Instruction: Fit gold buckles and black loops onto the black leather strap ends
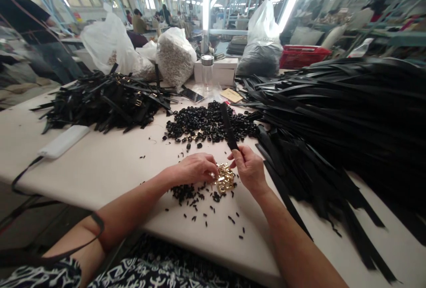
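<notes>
Left hand: The left hand (196,168) hung palm-down at the near left of the gold-coloured buckles (224,179), fingers curled and bunched; whether they pinched a buckle could not be told.
Right hand: The right hand (248,168) pinched one black strap (229,126) between thumb and fingers near its lower end, beside the buckles.
Strap: It slanted up and away from the grip, its far end over the mound of black oval pieces (189,121). Held so near one end, it seemed liable to twist, or to sweep ovals aside if the wrist swung.
Buckles: They lay heaped and overlapping between the hands, so a careless pick risked bringing up two hooked together.
Black pegs: Small black pegs (183,192) crowded the buckles and the left fingers; one might easily have been caught up with a buckle. Others lay scattered toward the table's (126,155) front edge, where a dragging forearm could have brushed them off.
Strap bundle: The large black bundle (299,97) fanned out close to the right forearm, its loose tails likely to snag if the elbow moved outward.
Cord: A dark cord (25,175) ran from the white power bank (65,141) over the table edge; a tug there might have pulled it down.
</notes>
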